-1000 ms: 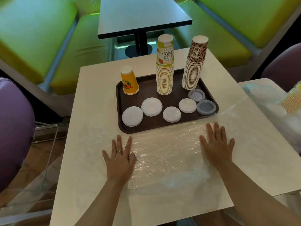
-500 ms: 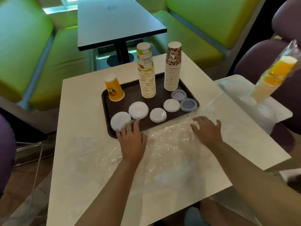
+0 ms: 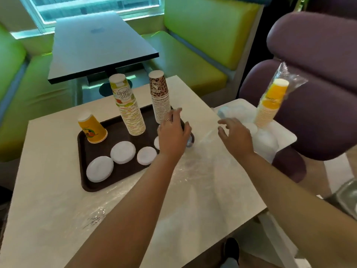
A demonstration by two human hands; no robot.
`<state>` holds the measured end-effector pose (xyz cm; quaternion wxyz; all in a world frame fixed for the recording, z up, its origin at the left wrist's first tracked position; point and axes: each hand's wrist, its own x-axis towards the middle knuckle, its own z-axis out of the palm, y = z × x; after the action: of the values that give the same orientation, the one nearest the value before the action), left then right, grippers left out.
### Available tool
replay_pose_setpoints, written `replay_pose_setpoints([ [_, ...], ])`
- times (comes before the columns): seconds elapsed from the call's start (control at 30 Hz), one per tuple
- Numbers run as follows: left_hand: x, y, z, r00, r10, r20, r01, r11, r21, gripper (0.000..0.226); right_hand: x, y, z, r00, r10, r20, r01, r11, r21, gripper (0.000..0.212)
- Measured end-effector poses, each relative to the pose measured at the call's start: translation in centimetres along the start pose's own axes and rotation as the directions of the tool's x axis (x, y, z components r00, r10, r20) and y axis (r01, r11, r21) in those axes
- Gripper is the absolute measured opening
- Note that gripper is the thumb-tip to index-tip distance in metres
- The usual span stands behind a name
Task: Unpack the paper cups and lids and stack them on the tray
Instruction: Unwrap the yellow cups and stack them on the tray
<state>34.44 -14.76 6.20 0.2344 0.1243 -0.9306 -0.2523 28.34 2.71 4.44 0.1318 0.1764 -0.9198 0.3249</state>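
A dark brown tray (image 3: 83, 155) on the cream table holds a single orange cup (image 3: 92, 130), a tall fruit-print cup stack (image 3: 127, 107), a leopard-print cup stack (image 3: 160, 95) and several white lids (image 3: 122, 152). My left hand (image 3: 172, 135) hovers over the tray's right end with fingers relaxed, hiding lids beneath it. My right hand (image 3: 236, 135) reaches right, fingers loosely spread, holding nothing, toward a wrapped orange cup stack (image 3: 270, 105) in clear plastic on the side table. A clear plastic sheet (image 3: 193, 182) lies flat on the table.
A small white side table (image 3: 286, 136) on the right carries crumpled plastic wrapping. Purple chairs (image 3: 318, 84) stand behind it. A dark table (image 3: 96, 47) and green benches lie beyond.
Both hands lifted off the plastic sheet and moved up and right; the left now sits over the tray's right end. The view has turned right, toward the wrapped orange stack.
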Motion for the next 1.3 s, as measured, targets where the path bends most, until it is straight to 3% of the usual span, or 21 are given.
replay_pose_setpoints([
  [0.17,3.6,5.2,4.8,0.997,0.052,0.062,-0.05,0.998,-0.038,0.053,3.2,4.8,-2.8,0.993,0.05,-0.11,-0.044,0.997,0.056,0.026],
  [0.57,9.5,13.9,16.4,0.946,-0.051,0.319,0.079,0.994,-0.073,0.07,9.6,19.1,-6.0,0.915,0.326,-0.238,-0.28,0.938,0.206,0.041],
  [0.73,11.9,15.2,21.4,0.911,-0.063,0.408,0.102,0.992,-0.073,0.081,11.7,24.4,-5.1,0.895,0.393,-0.21,-0.348,0.911,0.222,0.062],
  [0.97,15.9,17.6,27.4,0.888,-0.045,0.458,0.128,0.98,-0.153,0.094,14.5,29.0,-2.4,0.891,0.454,0.003,-0.441,0.863,0.245,0.104],
  [1.17,17.5,19.1,31.6,0.863,0.034,0.503,0.097,0.968,-0.231,0.109,15.5,31.6,0.2,0.915,0.403,0.033,-0.391,0.862,0.322,0.109],
  [1.3,18.4,20.5,32.7,0.866,-0.027,0.499,0.271,0.864,-0.425,0.119,16.2,32.8,1.4,0.91,0.412,0.04,-0.393,0.832,0.392,0.111],
])
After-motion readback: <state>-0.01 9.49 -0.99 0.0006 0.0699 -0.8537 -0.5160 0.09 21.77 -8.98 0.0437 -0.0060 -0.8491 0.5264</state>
